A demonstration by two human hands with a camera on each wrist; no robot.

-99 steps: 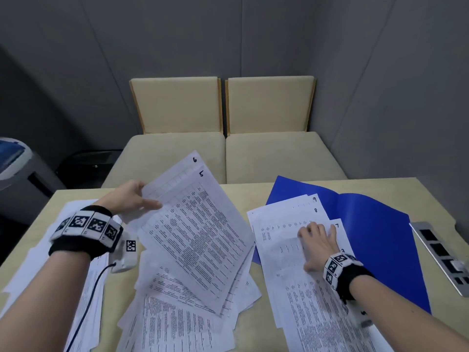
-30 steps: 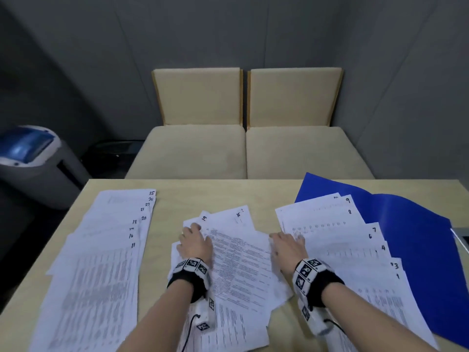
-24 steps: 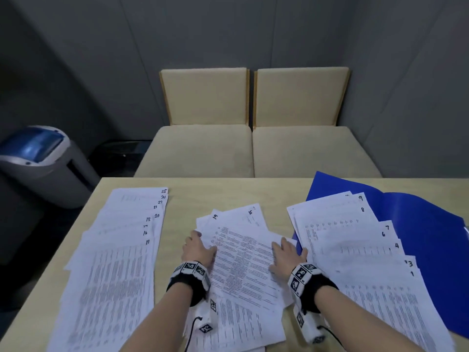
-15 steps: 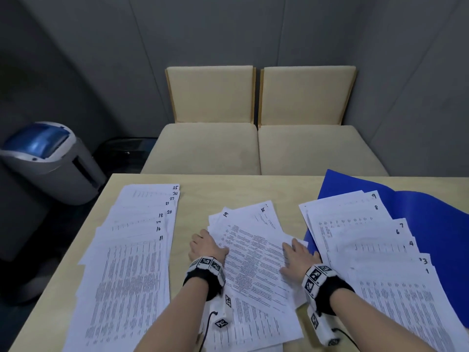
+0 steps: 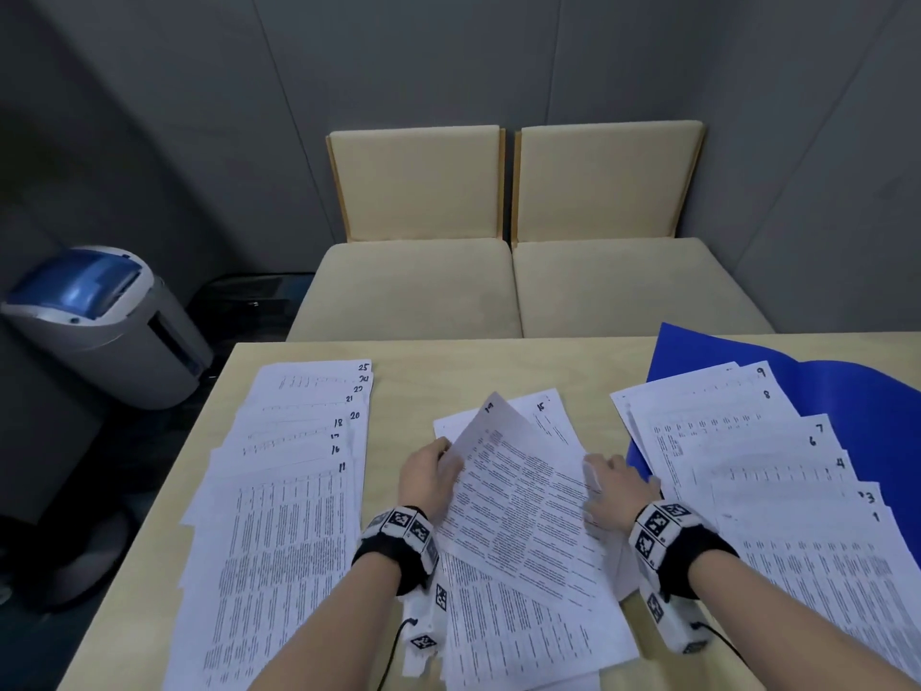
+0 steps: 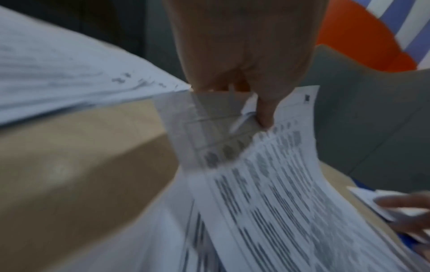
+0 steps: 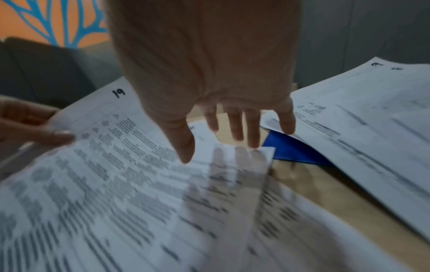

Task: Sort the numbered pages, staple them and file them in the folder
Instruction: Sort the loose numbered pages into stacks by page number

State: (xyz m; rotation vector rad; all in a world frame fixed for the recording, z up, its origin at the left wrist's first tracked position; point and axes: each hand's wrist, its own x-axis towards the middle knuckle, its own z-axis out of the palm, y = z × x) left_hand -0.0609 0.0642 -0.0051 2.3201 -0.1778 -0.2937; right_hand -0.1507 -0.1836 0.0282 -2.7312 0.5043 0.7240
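Note:
Three groups of numbered pages lie on the table. The left pile (image 5: 299, 471) is fanned, showing 25 down to 11. The right pile (image 5: 777, 471) shows 9 down to 1 and lies on the open blue folder (image 5: 857, 396). In the middle pile, my left hand (image 5: 431, 473) pinches the left edge of page 19 (image 5: 513, 496) and lifts it off the pages beneath, among them page 15 (image 5: 548, 416). The left wrist view shows a finger (image 6: 264, 112) on that page. My right hand (image 5: 615, 491) lies with straight, spread fingers (image 7: 235, 127) at the right edge of the middle pile.
Two beige chairs (image 5: 518, 286) stand behind the table. A grey machine with a blue lid (image 5: 99, 321) is on the floor at the left. Bare tabletop (image 5: 498, 364) shows at the back between the piles.
Pages 5 and 6, held up earlier, are gone from my left hand. In the last second both hands lay flat on the middle pile; now the left one has raised page 19's left edge.

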